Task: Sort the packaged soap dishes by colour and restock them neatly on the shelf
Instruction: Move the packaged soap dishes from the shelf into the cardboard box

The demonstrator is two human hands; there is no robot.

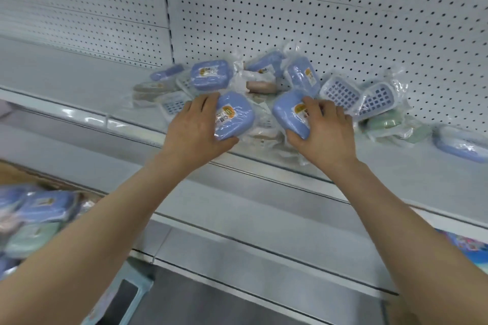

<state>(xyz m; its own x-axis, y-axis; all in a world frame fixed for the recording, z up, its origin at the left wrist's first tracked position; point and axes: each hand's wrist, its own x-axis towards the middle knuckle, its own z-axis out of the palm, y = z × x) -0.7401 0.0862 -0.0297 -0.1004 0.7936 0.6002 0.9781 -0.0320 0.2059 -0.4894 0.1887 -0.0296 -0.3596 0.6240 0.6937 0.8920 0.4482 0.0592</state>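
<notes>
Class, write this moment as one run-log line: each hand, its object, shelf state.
left hand: grips left blue soap dish | right hand: grips right blue soap dish | shelf: mixed-colour pile unsorted

1. The left blue dish, plastic-wrapped with an orange label, lay tilted at the heap's near edge, gripped by the left hand.
2. The right blue dish, labelled alike, leaned beside it in the right hand.
3. Behind them the heap of wrapped blue, beige and green dishes sprawled unsorted on the shelf, some showing white gridded faces.
4. A lone blue dish lay far right.
</notes>
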